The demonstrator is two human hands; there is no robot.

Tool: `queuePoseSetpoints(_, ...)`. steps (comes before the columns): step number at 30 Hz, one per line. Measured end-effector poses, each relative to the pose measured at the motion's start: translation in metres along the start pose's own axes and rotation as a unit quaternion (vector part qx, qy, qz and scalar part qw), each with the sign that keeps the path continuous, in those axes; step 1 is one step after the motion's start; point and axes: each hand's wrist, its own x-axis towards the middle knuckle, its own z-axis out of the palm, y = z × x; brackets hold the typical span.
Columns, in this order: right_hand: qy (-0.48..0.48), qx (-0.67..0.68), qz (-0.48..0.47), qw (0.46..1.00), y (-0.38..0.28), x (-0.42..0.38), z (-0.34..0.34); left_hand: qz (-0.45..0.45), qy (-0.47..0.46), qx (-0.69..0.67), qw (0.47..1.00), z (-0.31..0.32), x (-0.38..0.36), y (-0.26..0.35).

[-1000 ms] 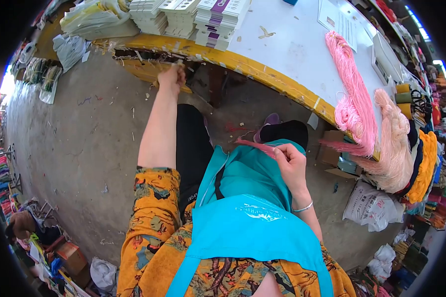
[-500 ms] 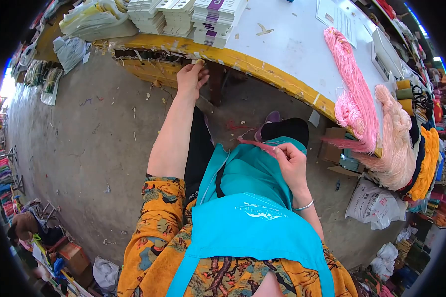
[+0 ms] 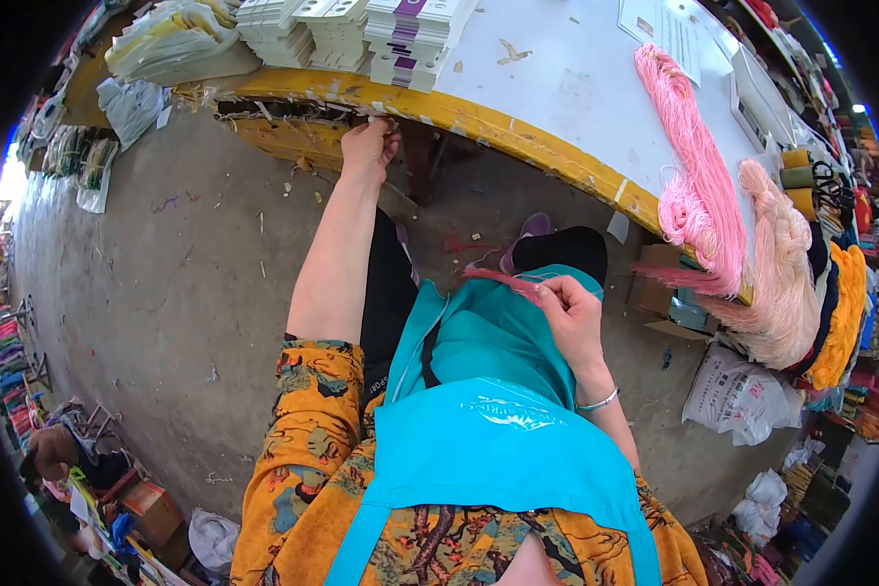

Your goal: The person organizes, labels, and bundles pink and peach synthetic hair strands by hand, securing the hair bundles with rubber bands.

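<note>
My left hand (image 3: pixel 369 148) is at the table's yellow front edge, beside the open drawer (image 3: pixel 283 135). Its fingers are curled together; whatever they may grip is hidden or too small to name. Over my turquoise apron (image 3: pixel 498 430), my right hand (image 3: pixel 572 317) is closed on a thin bundle of dark pink thread (image 3: pixel 503 281), whose loose end points left. Farther right, a long skein of light pink thread (image 3: pixel 689 146) lies across the white tabletop. A peach skein (image 3: pixel 781 264) hangs over the table's corner.
Stacks of punched white cards (image 3: pixel 415 34) and a plastic bag (image 3: pixel 171 44) stand at the table's back left. Spools (image 3: pixel 799 178), scissors (image 3: pixel 828 186) and orange yarn (image 3: pixel 837 313) are at right. A white sack (image 3: pixel 737 396) and a cardboard box (image 3: pixel 659 303) rest on the floor.
My left hand has shifted slightly left, its fingertips now tucked closer to the table edge. My right hand stays nearly in place, still holding the pink thread.
</note>
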Motion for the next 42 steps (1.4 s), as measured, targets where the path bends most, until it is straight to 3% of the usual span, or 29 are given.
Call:
queuePoseSetpoints(2, 0.002, 0.001, -0.001, 1.0, 0.001, -0.002, -0.001, 0.058, 0.024, 0.1, 0.993, -0.006, 0.005, -0.005)
queuePoseSetpoints(9, 0.018, 0.002, 0.002, 1.0, 0.007, -0.007, -0.004, -0.003, 0.072, 0.156, 0.985, -0.036, 0.01, -0.016)
queuePoseSetpoints(11, 0.011, -0.001, 0.004, 1.0, 0.007, -0.007, -0.003, -0.018, 0.064, 0.024, 0.998, -0.044, 0.012, -0.021)
queuePoseSetpoints(14, 0.008, -0.012, 0.002, 1.0, 0.009, -0.006, 0.001, -0.021, 0.078, -0.032, 0.996, -0.058, 0.018, -0.014)
queuePoseSetpoints(19, 0.001, -0.011, 0.023, 1.0, 0.009, 0.003, 0.005, 0.028, 0.161, -0.179, 0.97, -0.091, 0.099, 0.017)
queuePoseSetpoints(20, 0.001, -0.012, 0.023, 1.0, 0.008, 0.005, 0.005, 0.062, 0.128, -0.214, 0.966, -0.09, 0.106, 0.03)
queuePoseSetpoints(22, -0.005, -0.02, 0.035, 0.999, 0.006, 0.007, 0.006, 0.072, 0.025, -0.084, 0.994, -0.096, 0.122, 0.048)
queuePoseSetpoints(23, -0.004, -0.022, 0.037, 0.999, 0.005, 0.008, 0.006, 0.045, -0.002, -0.089, 0.995, -0.101, 0.131, 0.054)
queuePoseSetpoints(24, -0.002, -0.021, 0.041, 0.999, 0.004, 0.009, 0.006, 0.043, -0.002, -0.089, 0.995, -0.097, 0.128, 0.055)
queuePoseSetpoints(26, 0.001, -0.019, 0.043, 0.999, 0.004, 0.012, 0.007, 0.031, 0.112, 0.015, 0.993, -0.085, 0.104, 0.06)
queuePoseSetpoints(28, 0.003, -0.012, 0.045, 0.999, 0.003, 0.015, 0.009, 0.026, 0.109, -0.019, 0.993, -0.081, 0.085, 0.051)
queuePoseSetpoints(31, -0.01, -0.01, 0.049, 0.999, 0.005, 0.018, 0.014, -0.032, 0.004, -0.181, 0.983, -0.088, 0.067, 0.034)
queuePoseSetpoints(34, -0.026, -0.019, 0.043, 0.999, 0.002, 0.019, 0.019, -0.005, -0.046, -0.189, 0.981, -0.086, 0.052, 0.03)
queuePoseSetpoints(42, -0.022, -0.02, 0.028, 0.999, -0.004, 0.017, 0.021, 0.019, 0.0, -0.172, 0.985, -0.077, 0.047, 0.038)
